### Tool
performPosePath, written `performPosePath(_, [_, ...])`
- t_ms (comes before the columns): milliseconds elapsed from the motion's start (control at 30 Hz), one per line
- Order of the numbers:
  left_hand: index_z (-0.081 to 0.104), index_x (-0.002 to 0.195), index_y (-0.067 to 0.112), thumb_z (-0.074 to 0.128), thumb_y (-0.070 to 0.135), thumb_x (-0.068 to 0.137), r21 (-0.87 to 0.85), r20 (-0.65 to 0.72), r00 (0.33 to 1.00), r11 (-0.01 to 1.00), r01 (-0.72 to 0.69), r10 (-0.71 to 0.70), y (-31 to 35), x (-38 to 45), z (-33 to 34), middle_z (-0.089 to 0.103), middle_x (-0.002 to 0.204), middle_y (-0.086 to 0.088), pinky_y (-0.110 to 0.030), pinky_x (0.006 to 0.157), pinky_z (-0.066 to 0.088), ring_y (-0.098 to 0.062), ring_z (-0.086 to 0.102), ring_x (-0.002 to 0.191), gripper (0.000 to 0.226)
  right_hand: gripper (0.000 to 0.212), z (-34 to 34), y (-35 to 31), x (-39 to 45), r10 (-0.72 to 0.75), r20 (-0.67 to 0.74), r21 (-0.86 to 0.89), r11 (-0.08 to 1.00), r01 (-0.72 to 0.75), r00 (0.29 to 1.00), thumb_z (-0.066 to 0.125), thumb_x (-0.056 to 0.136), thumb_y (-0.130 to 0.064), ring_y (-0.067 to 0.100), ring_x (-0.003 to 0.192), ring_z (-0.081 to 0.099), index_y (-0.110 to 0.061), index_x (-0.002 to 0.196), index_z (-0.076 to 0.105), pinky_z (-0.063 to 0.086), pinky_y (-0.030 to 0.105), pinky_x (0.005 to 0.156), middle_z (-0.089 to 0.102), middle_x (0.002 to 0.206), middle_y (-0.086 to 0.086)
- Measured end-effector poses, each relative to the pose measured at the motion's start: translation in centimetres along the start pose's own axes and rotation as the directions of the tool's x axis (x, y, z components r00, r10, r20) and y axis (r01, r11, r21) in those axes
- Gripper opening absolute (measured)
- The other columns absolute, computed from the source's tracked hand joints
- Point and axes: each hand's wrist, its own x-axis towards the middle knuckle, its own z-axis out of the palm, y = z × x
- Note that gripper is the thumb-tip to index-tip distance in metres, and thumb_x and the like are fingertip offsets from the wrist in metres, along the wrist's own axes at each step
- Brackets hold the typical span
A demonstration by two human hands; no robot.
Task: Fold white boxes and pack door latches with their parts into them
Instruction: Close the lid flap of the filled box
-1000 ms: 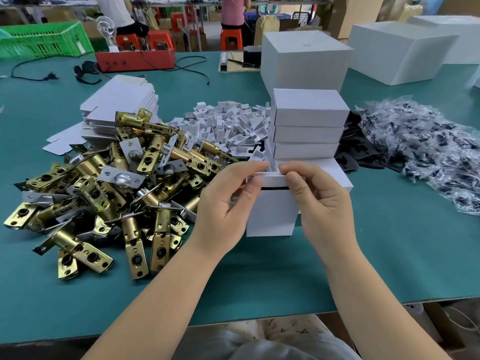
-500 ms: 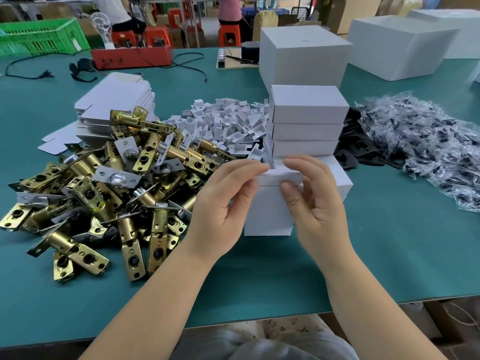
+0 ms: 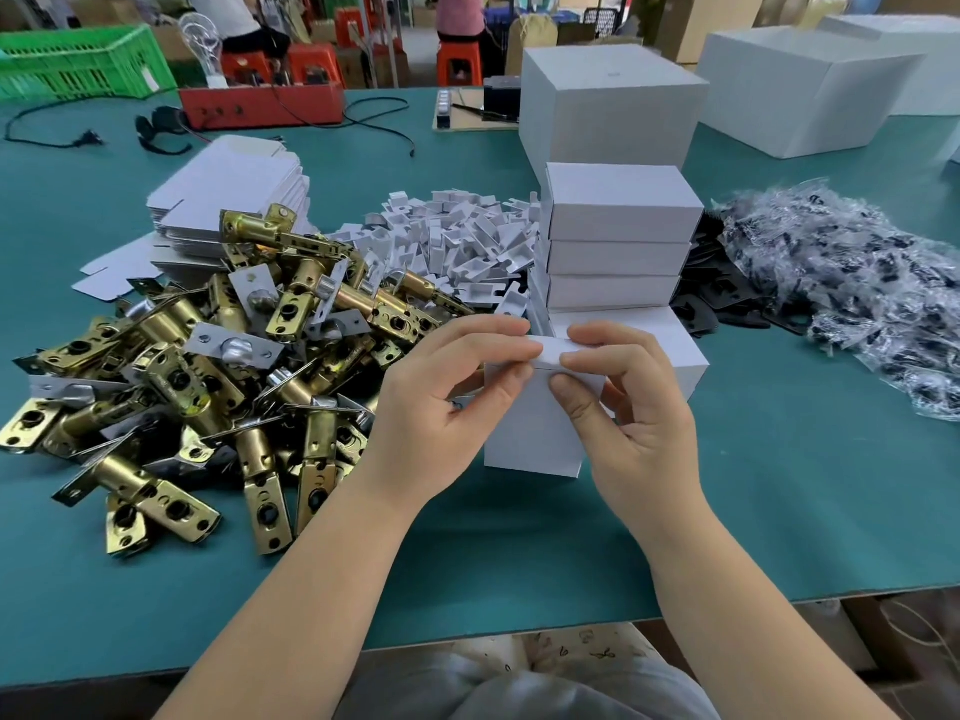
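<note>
A small white box [image 3: 530, 433] stands upright on the green table in front of me. My left hand [image 3: 447, 402] pinches the left end of its top flap between thumb and fingers. My right hand [image 3: 628, 407] pinches the right end of the same flap, thumb on the box's front face. A big heap of brass door latches [image 3: 208, 366] lies to the left. Behind the box rises a stack of closed white boxes [image 3: 618, 236]. What the box holds is hidden.
Flat unfolded box blanks [image 3: 228, 194] lie at the back left, small white card pieces [image 3: 462, 236] at the middle back. Clear bags of dark parts [image 3: 841, 283] and black plates [image 3: 711, 298] spread on the right. Large white cartons [image 3: 608, 106] stand behind. The table's front edge is near my body.
The open slit under the top flap has closed. My fingers have shifted along the flap and now pinch it down at both ends; the box stays in place.
</note>
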Motion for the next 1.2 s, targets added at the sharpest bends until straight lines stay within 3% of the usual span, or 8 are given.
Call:
performPosePath(233, [0.060, 0.111, 0.022, 0.064, 0.015, 0.092, -0.078, 0.010, 0.994, 0.991, 0.108, -0.108, 0.1, -0.2, -0.4, 0.063, 0.121, 0.021, -0.015, 0.083, 0.052, -0.002, 0.065, 0.104, 0.021, 0.031, 0.4, 0.1, -0.2, -0.032, 0.049, -0.042, 0.999, 0.034, 0.998, 0.050, 0.092, 0.000, -0.010, 0.105, 0.045, -0.023, 0.108, 0.063, 0.040, 0.010, 0.086, 0.045, 0.114, 0.000])
performPosePath(400, [0.059, 0.096, 0.019, 0.063, 0.018, 0.090, -0.049, -0.002, 0.998, 0.997, 0.058, -0.058, 0.0, -0.2, -0.6, 0.062, 0.118, 0.012, -0.015, 0.081, 0.053, 0.000, 0.067, 0.103, 0.007, 0.037, 0.7, 0.0, -0.5, -0.014, 0.078, -0.101, 0.995, 0.022, 0.997, 0.046, 0.093, -0.002, 0.008, 0.101, 0.048, -0.031, 0.112, 0.059, 0.036, 0.008, 0.087, 0.039, 0.120, -0.007])
performPosePath(700, [0.064, 0.099, 0.021, 0.066, 0.016, 0.087, -0.010, 0.024, 0.999, 0.999, 0.040, -0.039, 0.1, -0.1, -0.6, 0.064, 0.116, 0.008, -0.017, 0.083, 0.053, -0.005, 0.067, 0.102, 0.013, 0.021, 0.7, 0.1, -0.4, -0.021, 0.029, -0.073, 0.997, 0.023, 0.999, 0.047, 0.094, -0.019, 0.006, 0.106, 0.050, -0.026, 0.109, 0.059, 0.040, 0.012, 0.086, 0.044, 0.119, -0.009])
performPosePath(800, [0.067, 0.107, 0.024, 0.066, 0.018, 0.088, 0.038, 0.038, 0.999, 0.999, 0.037, -0.039, 0.0, 0.1, -0.5, 0.063, 0.118, 0.009, -0.020, 0.087, 0.054, -0.007, 0.063, 0.110, 0.020, 0.015, 0.4, 0.2, -0.3, 0.019, 0.000, -0.025, 1.000, -0.019, 1.000, 0.052, 0.091, -0.023, 0.003, 0.108, 0.052, -0.027, 0.105, 0.053, 0.040, 0.013, 0.082, 0.050, 0.118, -0.012])
performPosePath(867, [0.069, 0.105, 0.033, 0.071, 0.022, 0.084, 0.000, 0.080, 0.988, 0.991, 0.134, -0.134, 0.0, 0.1, -0.6, 0.062, 0.121, 0.015, -0.022, 0.086, 0.055, -0.011, 0.064, 0.109, 0.024, 0.013, 0.2, 0.3, -0.2, 0.040, 0.006, -0.004, 0.999, -0.040, 0.999, 0.056, 0.091, -0.023, 0.002, 0.108, 0.052, -0.028, 0.102, 0.054, 0.041, 0.014, 0.082, 0.052, 0.117, -0.015])
performPosePath(1000, [0.042, 0.109, 0.065, 0.080, 0.012, 0.077, -0.029, 0.335, 0.885, 0.935, 0.353, -0.324, -0.6, -0.3, -0.5, 0.051, 0.109, 0.036, -0.011, 0.071, 0.052, 0.002, 0.064, 0.093, 0.073, 0.018, 0.1, 0.3, 0.1, 0.072, 0.000, 0.014, 0.997, -0.072, 0.997, 0.059, 0.089, -0.016, 0.005, 0.097, 0.054, -0.031, 0.099, 0.055, 0.039, 0.010, 0.078, 0.053, 0.115, -0.013])
performPosePath(1133, [0.035, 0.106, 0.070, 0.082, 0.006, 0.074, 0.004, 0.329, 0.884, 0.937, 0.350, -0.331, -0.9, -0.4, -0.3, 0.050, 0.100, 0.041, -0.011, 0.064, 0.051, 0.003, 0.062, 0.089, 0.085, 0.022, 0.1, 0.1, 0.0, 0.082, -0.005, -0.023, 0.996, -0.083, 0.997, 0.059, 0.089, -0.021, 0.000, 0.086, 0.049, -0.041, 0.096, 0.052, 0.037, 0.008, 0.073, 0.052, 0.111, -0.015])
performPosePath(1200, [0.037, 0.106, 0.068, 0.081, 0.008, 0.073, -0.018, 0.308, 0.892, 0.936, 0.352, -0.330, -0.8, -0.6, -0.1, 0.051, 0.099, 0.039, -0.014, 0.064, 0.053, -0.001, 0.063, 0.088, 0.082, 0.030, 0.0, 0.0, -0.1, 0.159, -0.003, 0.038, 0.987, -0.158, 0.987, 0.061, 0.087, -0.026, -0.002, 0.076, 0.051, -0.043, 0.108, 0.047, 0.040, 0.008, 0.069, 0.055, 0.097, -0.014])
